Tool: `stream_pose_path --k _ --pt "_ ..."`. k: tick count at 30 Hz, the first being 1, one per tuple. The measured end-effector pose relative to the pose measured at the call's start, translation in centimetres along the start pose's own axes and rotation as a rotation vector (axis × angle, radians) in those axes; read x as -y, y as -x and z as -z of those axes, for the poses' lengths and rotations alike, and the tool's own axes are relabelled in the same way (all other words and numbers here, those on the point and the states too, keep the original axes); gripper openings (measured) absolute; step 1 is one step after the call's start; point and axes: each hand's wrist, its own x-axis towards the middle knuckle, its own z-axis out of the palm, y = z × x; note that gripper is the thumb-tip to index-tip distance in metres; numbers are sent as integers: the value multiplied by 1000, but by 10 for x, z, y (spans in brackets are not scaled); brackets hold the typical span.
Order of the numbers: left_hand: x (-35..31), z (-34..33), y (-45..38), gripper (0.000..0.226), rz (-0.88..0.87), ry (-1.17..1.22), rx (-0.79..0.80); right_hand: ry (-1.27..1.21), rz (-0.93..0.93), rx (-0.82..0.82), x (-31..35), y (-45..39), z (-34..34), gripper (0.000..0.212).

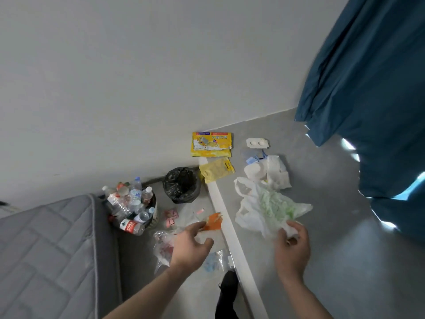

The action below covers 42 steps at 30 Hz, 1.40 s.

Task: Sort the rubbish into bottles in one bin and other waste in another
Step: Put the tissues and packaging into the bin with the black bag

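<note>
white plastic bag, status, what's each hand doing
Right hand grips white plastic bag. Left hand holds orange wrapper. Black-lined bin open, unobstructed.

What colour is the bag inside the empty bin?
Black, seen in the head view.
</note>
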Motion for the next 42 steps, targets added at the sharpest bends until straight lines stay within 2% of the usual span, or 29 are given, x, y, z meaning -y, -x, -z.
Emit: stream_pose_path --k 2,9,18,23,28,33,38,42 --pt "16 30 19 57 10 -37 -31 23 16 67 3 39 -8 30" --pt "48 105 52 31 83 -23 -186 78 -17 279 17 121 -41 30" --pt "41 168 3 17 164 -50 -267 80 -234 297 42 97 -123 26" --pt "38 195 -38 22 215 -23 -309 120 -316 273 53 77 -170 26" --pt "40 216 -113 24 220 -50 -241 95 -415 249 57 56 -220 26" --pt "62 215 -220 25 196 -100 -80 55 -539 160 29 38 -295 26" --pt "119 180 -347 31 194 -197 29 15 -669 128 -29 8 -397 31" --pt "174 131 -444 36 206 -272 61 -147 -709 59 -86 -33 -479 33"
